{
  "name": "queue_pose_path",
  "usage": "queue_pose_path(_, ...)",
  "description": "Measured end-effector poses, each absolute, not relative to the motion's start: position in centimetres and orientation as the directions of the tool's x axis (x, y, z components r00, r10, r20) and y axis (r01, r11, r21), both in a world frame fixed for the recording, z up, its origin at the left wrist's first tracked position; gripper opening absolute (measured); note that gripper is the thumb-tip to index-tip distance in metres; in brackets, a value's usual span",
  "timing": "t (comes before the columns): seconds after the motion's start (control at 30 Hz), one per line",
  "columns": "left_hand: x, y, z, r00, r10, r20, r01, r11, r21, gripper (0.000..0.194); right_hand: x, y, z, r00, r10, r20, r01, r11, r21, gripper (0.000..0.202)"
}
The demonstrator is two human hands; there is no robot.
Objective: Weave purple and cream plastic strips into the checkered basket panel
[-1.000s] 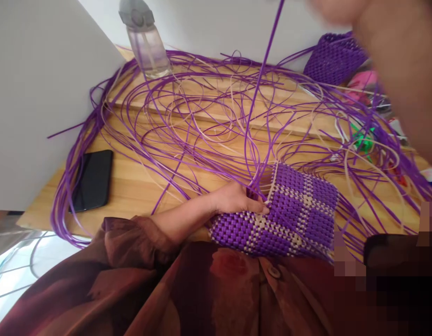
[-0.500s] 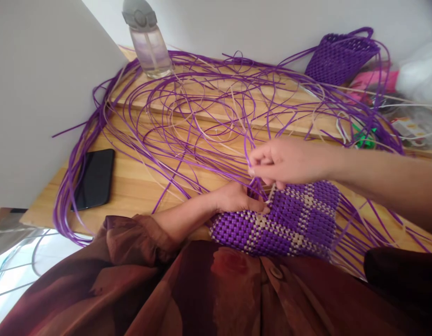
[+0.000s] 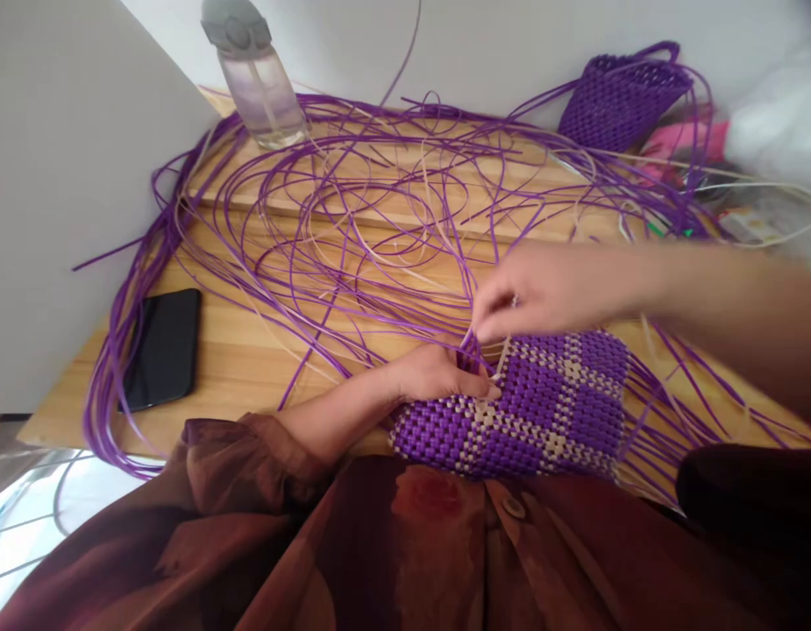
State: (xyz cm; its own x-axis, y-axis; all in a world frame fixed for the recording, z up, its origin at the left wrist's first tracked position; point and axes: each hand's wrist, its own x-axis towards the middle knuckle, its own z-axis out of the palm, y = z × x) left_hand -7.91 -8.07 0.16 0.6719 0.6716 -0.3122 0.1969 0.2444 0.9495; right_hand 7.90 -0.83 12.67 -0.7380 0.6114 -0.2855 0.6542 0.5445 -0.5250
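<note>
A purple and cream woven piece (image 3: 537, 403), checked in pattern, lies at the table's front edge against my clothing. My left hand (image 3: 437, 375) grips its left upper edge, thumb on top of the weave and the other fingers hidden behind it. Just above that edge, my right hand (image 3: 510, 298) is pinched together beside loose purple strands (image 3: 467, 337); what sits between its fingertips is too blurred to make out. Long purple and cream strands (image 3: 379, 263) fan out from the weave over the table.
At the back left stands a water bottle (image 3: 260, 96). A black phone (image 3: 161, 349) lies at the left under strands. A purple woven basket (image 3: 622, 103) leans at the back right, near a pink packet (image 3: 685, 149) and clear plastic bags (image 3: 779, 140).
My right hand has shifted slightly, its fingertips now lower and nearer the weave's edge. A strand now swings up against the back wall. My left hand keeps its grip.
</note>
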Motion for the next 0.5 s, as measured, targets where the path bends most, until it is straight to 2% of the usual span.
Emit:
queue_pose_path(0.03, -7.9, -8.0, 0.0, 0.664, 0.697, -0.272, 0.175, 0.208, 0.962, 0.029, 8.3, -1.6, 11.9, -0.782, 0.503, -0.368, 0.621, 0.584, -0.522, 0.009)
queue_pose_path(0.1, -7.9, -8.0, -0.2, 0.653, 0.739, -0.167, 0.11, 0.126, 0.986, 0.028, 9.0, -2.9, 10.4, -0.81, 0.412, -0.417, 0.586, 0.604, -0.54, 0.014)
queue_pose_path(0.17, -7.8, -8.0, -0.5, 0.654, 0.748, -0.113, 0.074, 0.086, 0.994, 0.029, 9.5, -3.9, 9.0, -0.815, 0.447, -0.369, 0.578, 0.583, -0.57, 0.016)
queue_pose_path(0.33, -7.9, -8.1, -0.8, 0.638, 0.751, -0.169, 0.117, 0.123, 0.986, 0.033, 10.0, -4.7, 6.5, -0.821, 0.542, -0.178, 0.517, 0.574, -0.635, 0.014)
queue_pose_path(0.5, -8.0, -8.3, -0.4, 0.632, 0.74, -0.229, 0.127, 0.192, 0.973, 0.034, 10.2, -5.1, 5.4, -0.832, 0.551, -0.065, 0.451, 0.604, -0.657, 0.02)
